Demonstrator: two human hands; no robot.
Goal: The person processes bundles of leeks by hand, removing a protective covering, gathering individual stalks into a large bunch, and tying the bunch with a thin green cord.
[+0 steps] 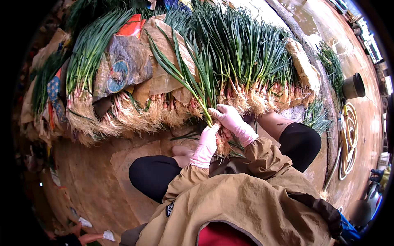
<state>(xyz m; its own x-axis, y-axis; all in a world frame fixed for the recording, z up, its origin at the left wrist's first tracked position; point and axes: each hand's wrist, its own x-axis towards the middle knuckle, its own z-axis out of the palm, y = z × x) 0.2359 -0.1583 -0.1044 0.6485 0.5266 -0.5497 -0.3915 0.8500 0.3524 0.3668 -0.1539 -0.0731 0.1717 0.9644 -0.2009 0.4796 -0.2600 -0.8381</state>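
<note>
Both my hands wear thin pink gloves and meet in front of my lap. My left hand [207, 143] is closed round the lower stems of a small bunch of green garlic [198, 98], just above its pale, stringy roots. Higher up and to the right, my right hand [234, 122] pinches the same stems, thumb and fingers together. The leaves fan up and away from me, and the roots hang below my fingers. Beyond my hands stands a thick row of more green garlic [242, 45], roots toward me. How many stalks I hold cannot be made out.
Brown and grey sacking [127, 57] covers part of the left pile. A coiled pale hose [349, 141] and a dark bucket [354, 86] sit on the wet floor at the right. Another person's feet [108, 235] show at the lower left.
</note>
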